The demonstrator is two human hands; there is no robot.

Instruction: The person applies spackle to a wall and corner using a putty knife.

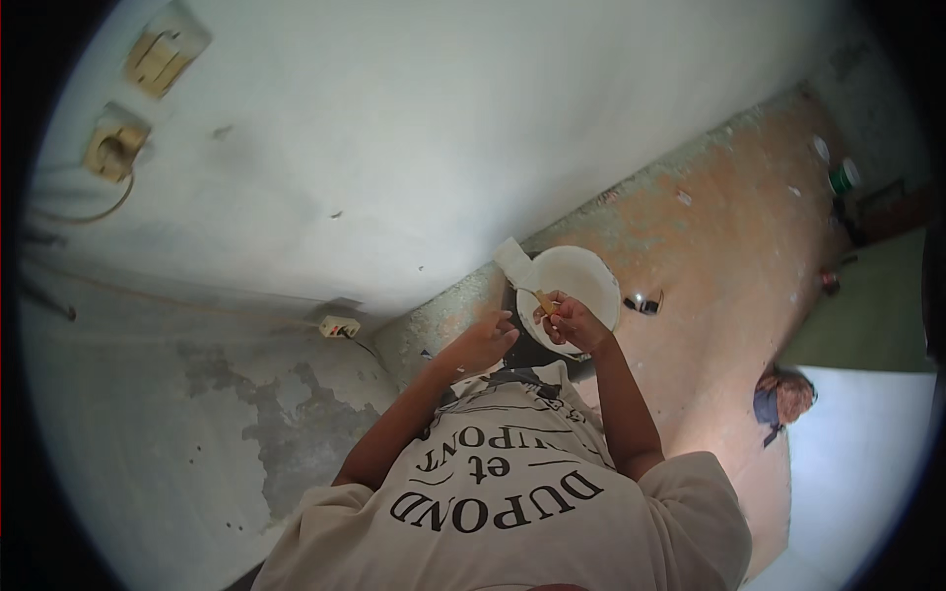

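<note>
A yellowish handle [547, 304] is gripped in the closed fingers of my right hand [574, 323]. From it a thin metal rod runs to a white, roughly rectangular head [512, 263]; the tool looks like a small paint roller. Its head is beside the left rim of a round white bucket [599, 276], near the foot of the wall. My right hand is over the bucket's near part. To the left, apart from the bucket, my left hand [483, 342] has its fingers loosely bent and apart, with nothing visible in it.
The pale wall [443, 128] rises close ahead, with two sockets [163, 61] at upper left. A white power strip [338, 326] sits low on the left. Right of the bucket, a small dark object [642, 302] lies on the reddish floor [709, 246]; a brown-and-dark bundle [785, 399] lies farther right.
</note>
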